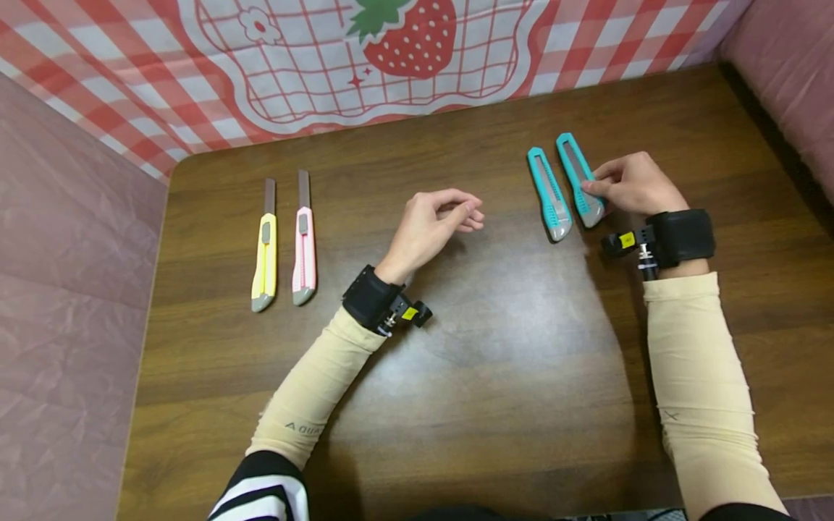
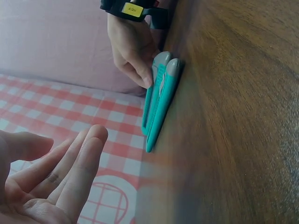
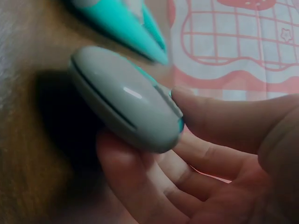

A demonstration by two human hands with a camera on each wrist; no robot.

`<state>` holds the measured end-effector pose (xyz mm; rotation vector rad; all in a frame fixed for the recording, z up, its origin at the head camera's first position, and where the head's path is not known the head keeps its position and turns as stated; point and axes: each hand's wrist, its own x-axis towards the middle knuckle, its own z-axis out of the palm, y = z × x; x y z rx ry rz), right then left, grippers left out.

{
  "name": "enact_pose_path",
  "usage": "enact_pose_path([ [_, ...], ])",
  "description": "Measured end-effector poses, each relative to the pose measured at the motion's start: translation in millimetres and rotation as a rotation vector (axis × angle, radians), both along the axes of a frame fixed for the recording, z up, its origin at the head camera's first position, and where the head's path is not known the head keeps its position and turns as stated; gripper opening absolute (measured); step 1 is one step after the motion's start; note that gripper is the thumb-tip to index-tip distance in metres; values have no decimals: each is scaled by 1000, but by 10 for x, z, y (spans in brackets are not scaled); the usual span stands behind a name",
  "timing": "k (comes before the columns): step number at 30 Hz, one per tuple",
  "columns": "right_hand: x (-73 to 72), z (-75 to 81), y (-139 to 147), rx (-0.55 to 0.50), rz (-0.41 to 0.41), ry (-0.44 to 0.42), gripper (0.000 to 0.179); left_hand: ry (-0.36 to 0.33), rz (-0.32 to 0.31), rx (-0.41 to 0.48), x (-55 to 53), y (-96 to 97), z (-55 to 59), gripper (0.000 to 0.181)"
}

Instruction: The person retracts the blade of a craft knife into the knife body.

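At the right of the table, two teal utility knives lie close together in the head view. My right hand (image 1: pixel 641 184) pinches the right-hand teal utility knife (image 1: pixel 589 211) between thumb and fingers. In the right wrist view that knife's grey end cap (image 3: pixel 131 100) faces the camera, slightly off the table. Beside it the other teal utility knife (image 1: pixel 546 187) rests on the wood; no blade sticks out of either. My left hand (image 1: pixel 430 224) hovers over the middle of the table, holding nothing, its fingers loosely bent as the left wrist view also shows.
Toward the left lie a yellow utility knife (image 1: pixel 263 268) and a pink utility knife (image 1: pixel 304 253), both with blades extended away from me. A red checked cloth (image 1: pixel 143 94) with a strawberry print hangs behind the brown wooden table (image 1: pixel 469 405).
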<state>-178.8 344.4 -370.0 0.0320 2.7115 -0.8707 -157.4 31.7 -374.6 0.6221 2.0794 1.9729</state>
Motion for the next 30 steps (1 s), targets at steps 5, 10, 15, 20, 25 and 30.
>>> enact_pose_path([
  [5, 2, -36, 8, -32, -22, -23, 47, 0, 1, -18, 4, 2, 4, 13],
  [10, 3, -30, 10, -14, -64, -23, 50, 12, -12, -22, 74, -6, 154, 13],
  [15, 9, -26, 8, -8, -92, -18, 50, 4, -17, -39, 69, -2, 136, 14],
  [20, 16, -19, -1, -13, -97, -12, 49, 7, -11, -62, -3, 6, -24, 15],
  [25, 9, -17, -2, -12, -95, -16, 48, 10, -14, -65, -20, 11, -61, 14],
  [30, 17, 0, -3, 0, -106, -7, 51, -2, -19, -72, 28, 1, 43, 14],
])
